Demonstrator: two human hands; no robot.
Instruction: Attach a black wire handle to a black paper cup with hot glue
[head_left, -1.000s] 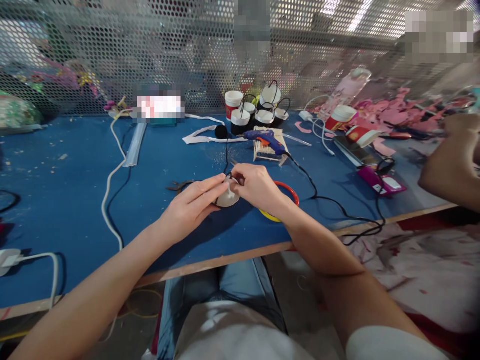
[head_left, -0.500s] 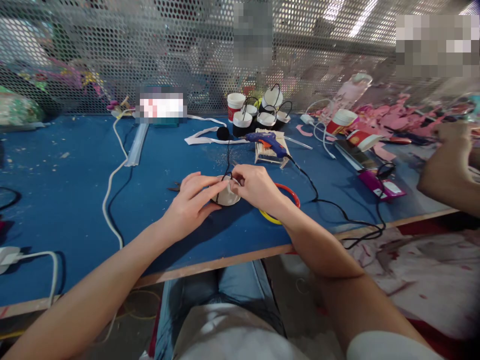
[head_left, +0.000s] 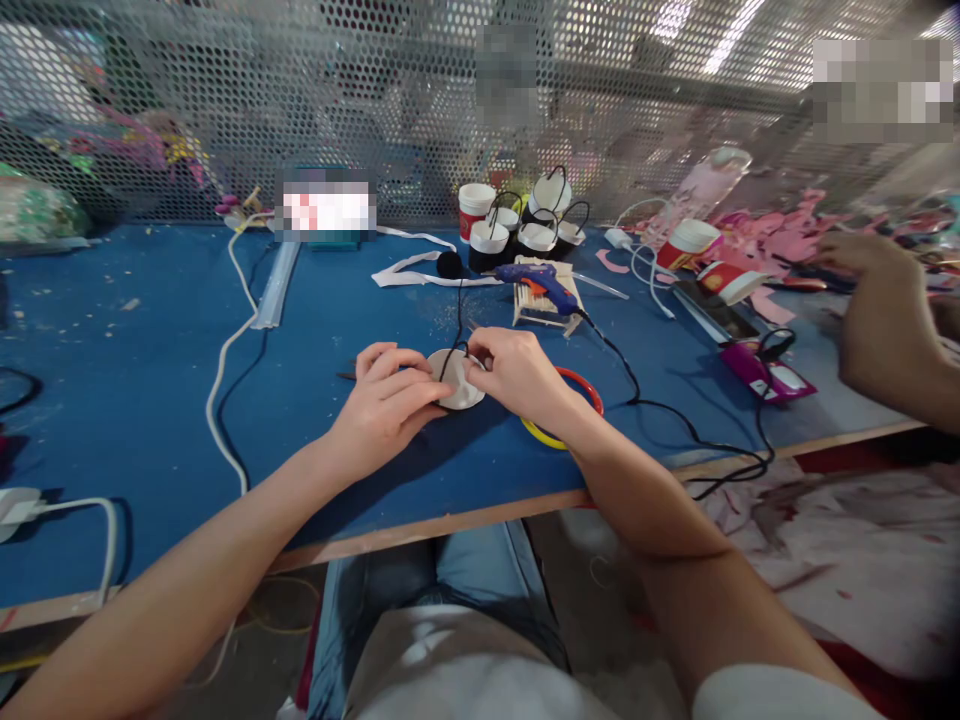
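Note:
A white paper cup (head_left: 466, 392) is between my hands, its open mouth turned up toward me. My left hand (head_left: 386, 400) grips the cup's left side, with fingertips at the rim. My right hand (head_left: 514, 370) pinches the far right rim, where a black cord (head_left: 460, 318) meets the cup. That cord runs away over the table to a black ball of cord (head_left: 450, 265). A dark tool tip, perhaps pliers, shows beyond my left hand. Partly under my right forearm lies a red and yellow ring (head_left: 546, 432), possibly tape or scissor handles.
Behind my hands, a blue glue gun (head_left: 538, 280) rests on a small stick rack (head_left: 547, 318). Several cups with black handles (head_left: 536, 238) stand further back. Glue sticks (head_left: 277, 285) and a white cable (head_left: 219, 400) lie left. A co-worker's arm (head_left: 885, 310) reaches over pink scraps at right.
My left fingers have slid back from across the cup's mouth to its left side, exposing more of the inside. My right hand stays at the rim. The co-worker's hand has moved left.

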